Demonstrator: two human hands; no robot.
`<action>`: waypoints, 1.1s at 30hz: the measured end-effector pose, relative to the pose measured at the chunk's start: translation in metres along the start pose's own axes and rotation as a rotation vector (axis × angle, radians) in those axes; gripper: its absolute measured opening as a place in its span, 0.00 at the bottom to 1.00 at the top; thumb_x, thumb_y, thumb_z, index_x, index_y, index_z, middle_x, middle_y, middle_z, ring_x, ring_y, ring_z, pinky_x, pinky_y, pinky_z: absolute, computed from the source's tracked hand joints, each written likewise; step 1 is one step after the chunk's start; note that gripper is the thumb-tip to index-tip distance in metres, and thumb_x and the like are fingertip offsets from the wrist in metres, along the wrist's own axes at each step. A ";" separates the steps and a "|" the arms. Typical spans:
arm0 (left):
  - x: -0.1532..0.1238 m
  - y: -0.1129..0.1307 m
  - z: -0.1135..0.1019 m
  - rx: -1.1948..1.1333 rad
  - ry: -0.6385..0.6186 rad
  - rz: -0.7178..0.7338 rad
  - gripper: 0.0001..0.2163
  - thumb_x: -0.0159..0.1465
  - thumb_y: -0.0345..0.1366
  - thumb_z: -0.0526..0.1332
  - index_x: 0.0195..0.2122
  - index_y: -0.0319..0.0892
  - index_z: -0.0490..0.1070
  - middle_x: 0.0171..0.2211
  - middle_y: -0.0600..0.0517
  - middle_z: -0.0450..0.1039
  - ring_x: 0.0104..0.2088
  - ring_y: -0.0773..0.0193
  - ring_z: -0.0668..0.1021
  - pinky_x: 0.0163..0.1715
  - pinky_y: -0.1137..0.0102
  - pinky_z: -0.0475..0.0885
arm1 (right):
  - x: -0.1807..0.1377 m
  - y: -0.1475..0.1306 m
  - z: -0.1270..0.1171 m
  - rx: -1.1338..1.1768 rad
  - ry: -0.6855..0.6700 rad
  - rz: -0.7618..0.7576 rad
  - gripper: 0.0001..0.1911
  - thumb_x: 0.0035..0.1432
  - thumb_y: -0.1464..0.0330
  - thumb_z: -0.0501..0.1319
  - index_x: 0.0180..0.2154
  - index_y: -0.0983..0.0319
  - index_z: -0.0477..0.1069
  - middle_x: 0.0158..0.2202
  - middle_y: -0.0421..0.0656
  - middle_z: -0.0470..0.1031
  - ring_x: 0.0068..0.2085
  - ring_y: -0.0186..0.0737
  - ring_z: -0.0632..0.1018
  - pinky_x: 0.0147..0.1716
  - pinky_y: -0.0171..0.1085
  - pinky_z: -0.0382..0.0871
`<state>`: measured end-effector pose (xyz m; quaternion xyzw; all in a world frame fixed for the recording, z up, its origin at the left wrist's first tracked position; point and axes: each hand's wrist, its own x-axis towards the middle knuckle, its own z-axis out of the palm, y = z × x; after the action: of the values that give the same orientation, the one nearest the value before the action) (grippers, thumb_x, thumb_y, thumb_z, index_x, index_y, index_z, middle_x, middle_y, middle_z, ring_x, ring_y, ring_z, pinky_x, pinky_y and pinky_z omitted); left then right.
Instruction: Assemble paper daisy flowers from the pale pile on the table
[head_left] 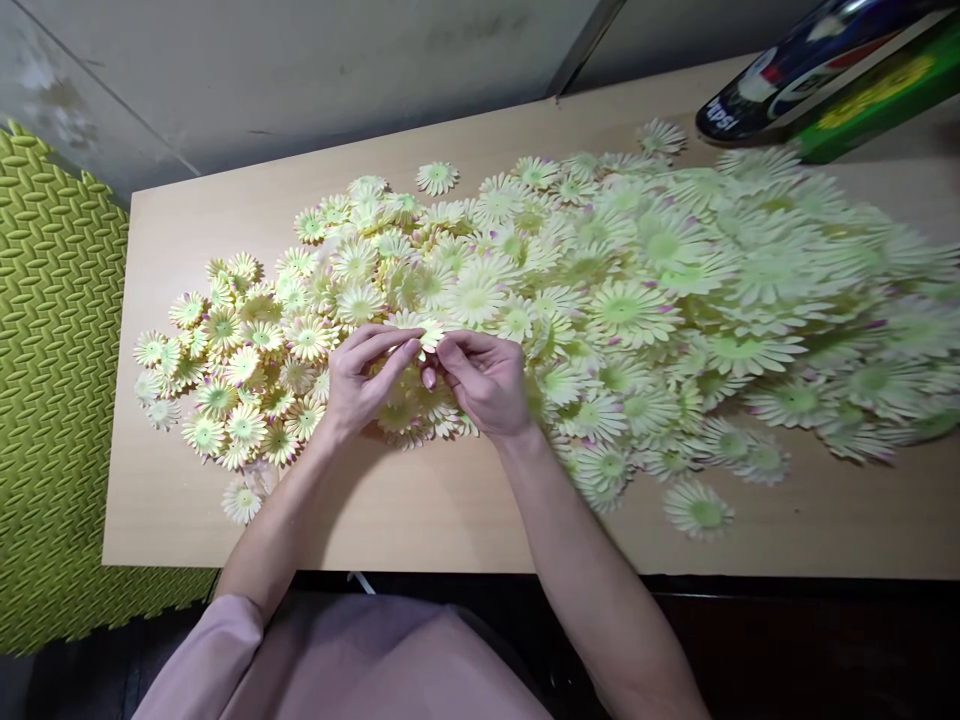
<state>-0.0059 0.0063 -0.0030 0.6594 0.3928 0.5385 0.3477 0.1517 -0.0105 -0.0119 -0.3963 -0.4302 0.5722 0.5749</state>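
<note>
Between my two hands, above the front of a big heap of flower heads, is one pale yellow artificial flower head. My left hand pinches its left side between thumb and fingers. On the opposite side, my right hand has thumb and forefinger closed at the petals. Beneath and around both hands spreads the heap of artificial flower heads, pale green in the middle, some with purple petal tips. Smaller flower heads cluster to the left of my left hand.
A wooden table carries the heap, with a wall behind it. At the back right stand a Pepsi bottle and a green box. Green textured foam matting is at the left. One loose flower head lies near the front edge.
</note>
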 end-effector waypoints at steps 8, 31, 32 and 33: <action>-0.001 0.003 0.000 -0.127 -0.064 -0.145 0.09 0.63 0.40 0.65 0.40 0.43 0.81 0.38 0.47 0.83 0.36 0.65 0.82 0.38 0.71 0.76 | 0.002 0.006 0.001 0.031 0.001 -0.056 0.07 0.56 0.62 0.69 0.35 0.58 0.80 0.25 0.38 0.77 0.23 0.31 0.74 0.24 0.33 0.71; 0.000 0.000 -0.004 -0.102 0.000 -0.100 0.10 0.63 0.42 0.65 0.36 0.43 0.83 0.32 0.49 0.79 0.33 0.67 0.79 0.35 0.71 0.74 | -0.001 -0.003 0.004 -0.084 -0.003 -0.086 0.07 0.57 0.62 0.68 0.34 0.58 0.81 0.25 0.38 0.77 0.23 0.34 0.75 0.25 0.36 0.72; 0.000 -0.001 -0.003 -0.096 0.014 -0.089 0.09 0.62 0.41 0.66 0.36 0.43 0.83 0.34 0.48 0.79 0.35 0.67 0.79 0.37 0.70 0.74 | -0.001 -0.003 0.004 -0.082 -0.002 -0.089 0.07 0.57 0.62 0.67 0.34 0.57 0.81 0.25 0.38 0.77 0.23 0.34 0.75 0.25 0.36 0.72; 0.000 -0.002 -0.002 -0.090 0.027 -0.079 0.08 0.61 0.41 0.67 0.36 0.43 0.83 0.35 0.48 0.80 0.36 0.66 0.80 0.39 0.70 0.75 | -0.001 -0.003 0.004 -0.086 0.001 -0.088 0.07 0.57 0.61 0.67 0.34 0.57 0.81 0.25 0.38 0.77 0.24 0.34 0.75 0.24 0.36 0.72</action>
<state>-0.0084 0.0075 -0.0040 0.6198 0.3982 0.5504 0.3928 0.1493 -0.0117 -0.0081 -0.4015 -0.4709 0.5270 0.5825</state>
